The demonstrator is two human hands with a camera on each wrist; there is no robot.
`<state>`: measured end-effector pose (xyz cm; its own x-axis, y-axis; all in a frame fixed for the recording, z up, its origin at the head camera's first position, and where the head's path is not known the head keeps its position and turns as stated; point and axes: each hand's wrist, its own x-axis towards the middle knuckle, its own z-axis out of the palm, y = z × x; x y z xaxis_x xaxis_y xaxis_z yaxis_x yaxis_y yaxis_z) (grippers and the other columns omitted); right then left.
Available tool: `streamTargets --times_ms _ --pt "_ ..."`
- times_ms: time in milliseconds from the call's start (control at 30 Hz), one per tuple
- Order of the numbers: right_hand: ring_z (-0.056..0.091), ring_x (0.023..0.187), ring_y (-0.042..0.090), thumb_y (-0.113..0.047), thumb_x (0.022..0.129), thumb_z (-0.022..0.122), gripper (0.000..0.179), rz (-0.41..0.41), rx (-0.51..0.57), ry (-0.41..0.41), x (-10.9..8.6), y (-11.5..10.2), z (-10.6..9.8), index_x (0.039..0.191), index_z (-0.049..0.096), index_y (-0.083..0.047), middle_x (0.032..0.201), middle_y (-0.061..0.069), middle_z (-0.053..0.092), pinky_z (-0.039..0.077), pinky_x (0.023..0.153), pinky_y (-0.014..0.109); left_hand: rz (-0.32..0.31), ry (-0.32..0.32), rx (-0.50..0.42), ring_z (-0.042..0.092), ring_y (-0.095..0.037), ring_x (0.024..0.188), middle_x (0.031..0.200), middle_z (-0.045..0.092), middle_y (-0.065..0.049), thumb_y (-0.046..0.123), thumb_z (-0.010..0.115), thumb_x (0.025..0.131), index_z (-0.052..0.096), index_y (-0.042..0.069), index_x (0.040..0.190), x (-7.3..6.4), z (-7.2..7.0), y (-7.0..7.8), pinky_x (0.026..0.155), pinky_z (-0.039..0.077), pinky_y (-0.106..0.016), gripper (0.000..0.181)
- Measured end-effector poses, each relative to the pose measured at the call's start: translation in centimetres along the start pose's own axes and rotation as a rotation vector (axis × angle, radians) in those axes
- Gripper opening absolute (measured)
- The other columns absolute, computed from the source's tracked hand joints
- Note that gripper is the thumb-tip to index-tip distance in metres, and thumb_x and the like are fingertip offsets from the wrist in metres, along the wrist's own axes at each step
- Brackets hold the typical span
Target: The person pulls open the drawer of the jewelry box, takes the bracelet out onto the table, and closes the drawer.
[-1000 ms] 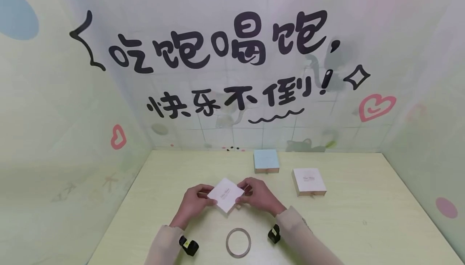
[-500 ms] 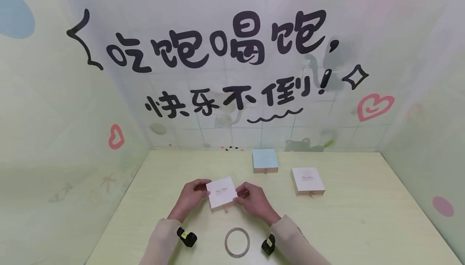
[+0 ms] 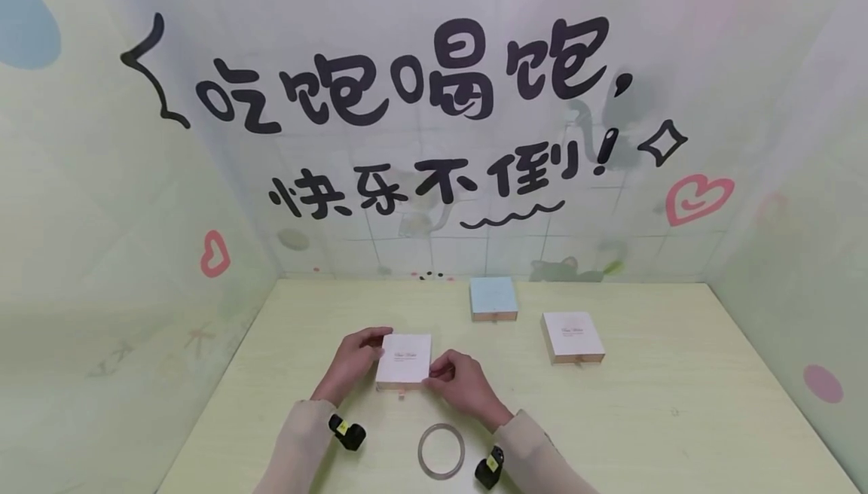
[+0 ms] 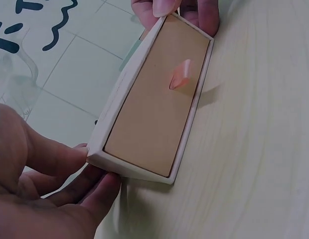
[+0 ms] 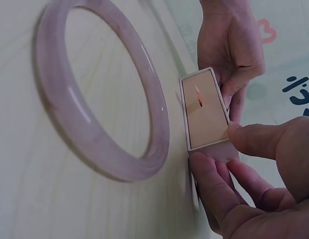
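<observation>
Both hands hold a white drawer box (image 3: pixel 404 362) with small printed lettering on its lid. My left hand (image 3: pixel 354 362) grips its left side, with the thumb at the top edge and fingers low on the side in the left wrist view. At the front right corner, my right hand (image 3: pixel 464 387) pinches the box between thumb and fingers. The tan drawer front (image 4: pixel 154 114) sits flush inside the white sleeve, and a pink ribbon tab (image 4: pixel 181 74) sticks out of it. Nearer to me, a pale lilac bangle (image 5: pixel 57 94) lies flat on the table.
At the back of the table (image 3: pixel 651 419) stands a light blue drawer box (image 3: pixel 493 296). Another white drawer box (image 3: pixel 573 334) is to its right, its ribbon tab facing me. A printed curtain (image 3: pixel 434 260) rises behind the table, with further curtain sides at left and right.
The held box has turned from cornerwise to square, its ribbon side now facing me, and has come slightly left and lower. Both hands keep hold of it.
</observation>
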<state>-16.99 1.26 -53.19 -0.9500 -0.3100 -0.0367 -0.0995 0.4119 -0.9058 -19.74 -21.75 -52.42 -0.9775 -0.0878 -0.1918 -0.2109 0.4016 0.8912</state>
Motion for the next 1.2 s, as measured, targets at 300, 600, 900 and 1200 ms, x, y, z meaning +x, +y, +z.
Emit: streamTargets --times_ms 300,600,900,1200 --pt "0.059 0.079 0.012 -0.014 0.088 0.080 0.018 -0.004 -0.003 -0.018 0.1 -0.1 0.0 0.098 0.067 -0.005 0.090 0.003 0.069 0.049 0.066 0.019 -0.001 -0.014 0.011 0.057 -0.031 0.127 0.138 0.063 -0.016 -0.003 0.053 0.096 0.065 0.008 0.136 -0.1 -0.2 0.2 0.109 0.045 -0.052 0.043" --pt "0.060 0.084 0.012 -0.021 0.088 0.081 0.026 -0.064 -0.095 -0.053 0.4 0.1 -0.7 0.103 0.068 -0.005 0.094 0.003 0.068 0.051 0.073 0.023 0.024 -0.019 0.005 0.059 -0.031 0.124 0.136 0.064 -0.016 -0.005 0.056 0.094 0.066 0.007 0.133 0.4 -0.4 -0.1 0.105 0.049 -0.049 0.042" --pt "0.063 0.111 0.026 -0.031 0.088 0.080 0.040 -0.260 -0.340 -0.026 0.6 -0.6 -2.4 0.120 0.068 -0.010 0.122 0.007 0.068 0.053 0.094 0.042 0.032 -0.017 0.024 0.060 -0.029 0.122 0.134 0.065 -0.013 -0.004 0.060 0.094 0.067 0.010 0.132 0.7 -0.4 0.0 0.104 0.050 -0.048 0.041" --pt "0.053 0.134 0.033 -0.029 0.088 0.081 0.051 -0.346 -0.460 0.035 1.3 -1.7 -5.3 0.133 0.064 -0.013 0.141 0.010 0.060 0.046 0.110 0.052 0.072 -0.018 0.013 0.058 -0.032 0.129 0.136 0.065 -0.013 0.005 0.067 0.093 0.064 0.010 0.135 1.0 -1.0 0.9 0.111 0.045 -0.053 0.043"
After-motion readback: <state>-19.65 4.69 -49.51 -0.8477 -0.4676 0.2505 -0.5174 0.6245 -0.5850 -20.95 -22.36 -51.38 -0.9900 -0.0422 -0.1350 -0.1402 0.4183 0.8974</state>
